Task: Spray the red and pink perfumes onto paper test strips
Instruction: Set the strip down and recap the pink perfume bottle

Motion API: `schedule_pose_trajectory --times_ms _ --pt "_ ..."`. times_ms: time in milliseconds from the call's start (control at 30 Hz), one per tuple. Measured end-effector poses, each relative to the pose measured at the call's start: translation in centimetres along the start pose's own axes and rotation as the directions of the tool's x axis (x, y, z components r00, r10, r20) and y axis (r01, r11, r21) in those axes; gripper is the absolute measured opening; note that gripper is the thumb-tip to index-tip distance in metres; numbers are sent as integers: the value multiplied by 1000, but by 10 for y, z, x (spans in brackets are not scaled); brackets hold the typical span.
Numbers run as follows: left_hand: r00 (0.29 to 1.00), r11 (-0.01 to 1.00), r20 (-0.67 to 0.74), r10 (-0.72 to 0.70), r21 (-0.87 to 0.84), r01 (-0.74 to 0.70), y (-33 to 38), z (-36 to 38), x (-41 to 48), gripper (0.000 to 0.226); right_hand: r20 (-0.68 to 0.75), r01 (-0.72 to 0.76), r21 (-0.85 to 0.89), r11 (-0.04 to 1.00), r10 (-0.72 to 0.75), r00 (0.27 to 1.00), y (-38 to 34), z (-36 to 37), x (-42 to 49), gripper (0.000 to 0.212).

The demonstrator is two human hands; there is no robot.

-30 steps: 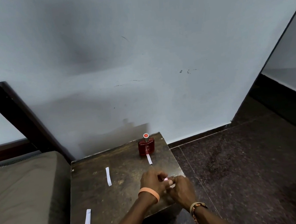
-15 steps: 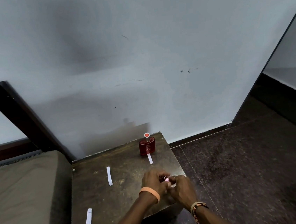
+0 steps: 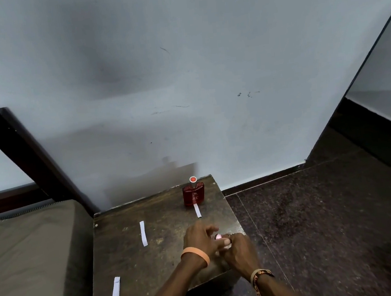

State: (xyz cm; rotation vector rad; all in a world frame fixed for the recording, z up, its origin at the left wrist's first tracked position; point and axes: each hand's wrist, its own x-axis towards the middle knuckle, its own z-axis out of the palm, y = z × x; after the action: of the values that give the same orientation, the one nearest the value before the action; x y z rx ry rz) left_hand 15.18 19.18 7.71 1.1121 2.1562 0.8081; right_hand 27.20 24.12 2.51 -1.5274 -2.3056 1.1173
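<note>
while left hand (image 3: 199, 236) and right hand (image 3: 239, 249) clutched one pink perfume (image 3: 218, 236), one red perfume (image 3: 193, 194) stood near three paper strips (image 3: 143, 233).

We get dim, flat, cool light. The red perfume bottle (image 3: 194, 194) throws a soft shadow up and left of itself onto the wall (image 3: 236, 131), so light comes from its right. In front of it the left hand (image 3: 199, 238) and right hand (image 3: 240, 251) look slightly blurred; straight lines far from it bend.
</note>
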Motion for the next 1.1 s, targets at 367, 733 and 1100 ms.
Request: schedule_pose_trajectory --times_ms 367,733,1100 --pt "999 1000 27 29 9 -29 0 0 0 30 20 -24 11 1000 24 1000 -4 -2 -2 9" --pt "997 999 75 30 20 -31 -3 -2 0 27 12 -17 -18 1000 18 1000 -4 -2 -2 23" --pt "997 999 59 42 15 -42 0 -2 -2 44 22 -32 10 999 32 999 -5 -1 -2 14"
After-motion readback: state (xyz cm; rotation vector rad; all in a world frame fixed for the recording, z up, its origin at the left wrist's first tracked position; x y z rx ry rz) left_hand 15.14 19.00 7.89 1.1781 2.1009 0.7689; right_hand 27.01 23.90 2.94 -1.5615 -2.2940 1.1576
